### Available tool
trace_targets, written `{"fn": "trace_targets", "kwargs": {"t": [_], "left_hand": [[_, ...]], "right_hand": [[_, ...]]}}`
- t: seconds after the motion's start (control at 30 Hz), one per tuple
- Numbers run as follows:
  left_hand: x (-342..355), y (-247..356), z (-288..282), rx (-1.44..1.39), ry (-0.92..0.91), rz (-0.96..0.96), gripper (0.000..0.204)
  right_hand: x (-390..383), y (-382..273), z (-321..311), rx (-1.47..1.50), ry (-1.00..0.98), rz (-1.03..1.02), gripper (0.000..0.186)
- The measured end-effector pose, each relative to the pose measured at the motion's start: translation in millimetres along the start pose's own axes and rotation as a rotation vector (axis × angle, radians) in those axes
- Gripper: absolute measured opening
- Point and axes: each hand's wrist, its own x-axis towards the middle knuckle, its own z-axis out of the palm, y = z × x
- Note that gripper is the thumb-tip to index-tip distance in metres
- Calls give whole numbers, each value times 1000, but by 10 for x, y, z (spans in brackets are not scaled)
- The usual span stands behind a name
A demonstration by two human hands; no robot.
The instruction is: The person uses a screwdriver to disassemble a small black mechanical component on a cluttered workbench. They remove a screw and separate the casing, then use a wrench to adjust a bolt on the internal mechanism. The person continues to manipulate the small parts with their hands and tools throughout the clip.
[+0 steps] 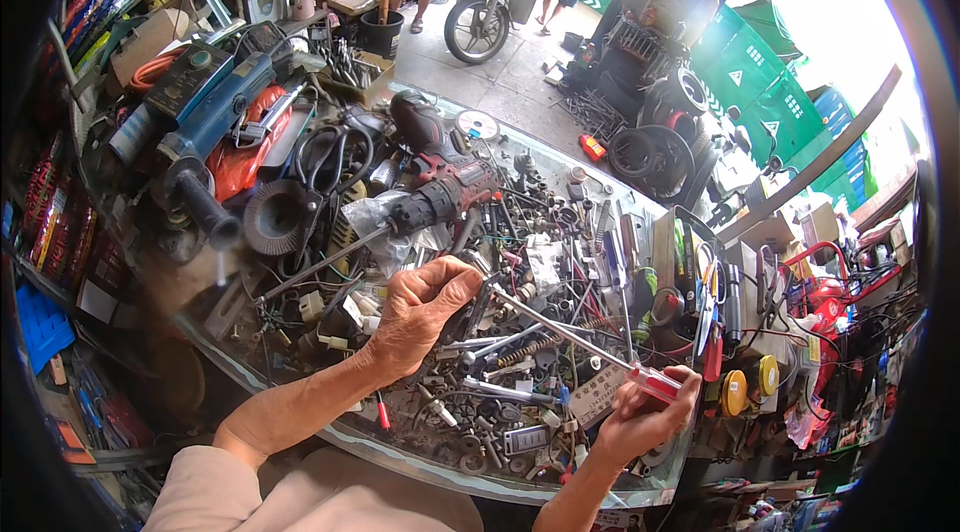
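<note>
My right hand (648, 414) is closed round the red and clear handle of a screwdriver (560, 328). Its long metal shaft slants up and left across the cluttered bench. At the shaft's tip my left hand (425, 310) pinches thumb against forefinger. A small dark piece shows by those fingertips, too small to make out. Just beyond the left hand lies a red and black cordless drill (445, 187), with a long bit (325, 264) pointing toward the lower left. Beneath both hands are loose screws, sockets, connectors and other small metal parts (510, 382).
A glass-topped bench (420, 454) carries the clutter. On its left stand a blue power tool (215, 107), a round abrasive disc (277, 217) and black-handled scissors (335, 157). Pliers (708, 282) and yellow-lidded tins (735, 392) are at right. A motorcycle (482, 12) and two people stand beyond.
</note>
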Motion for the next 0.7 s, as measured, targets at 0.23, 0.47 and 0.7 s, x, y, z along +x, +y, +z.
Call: {"fn": "trace_targets", "kwargs": {"t": [0.23,0.47,0.7], "left_hand": [[16,-20,-6,-49,15,-27,16],[26,-52,-31,-71,14,-43,15],[28,-59,-31,-110,20,-67,15]], "right_hand": [[-48,-50,219,121,45,-136,30],[-25,-13,132,171,-66,-128,45],[-40,-59,171,89,-11,-133,43]]}}
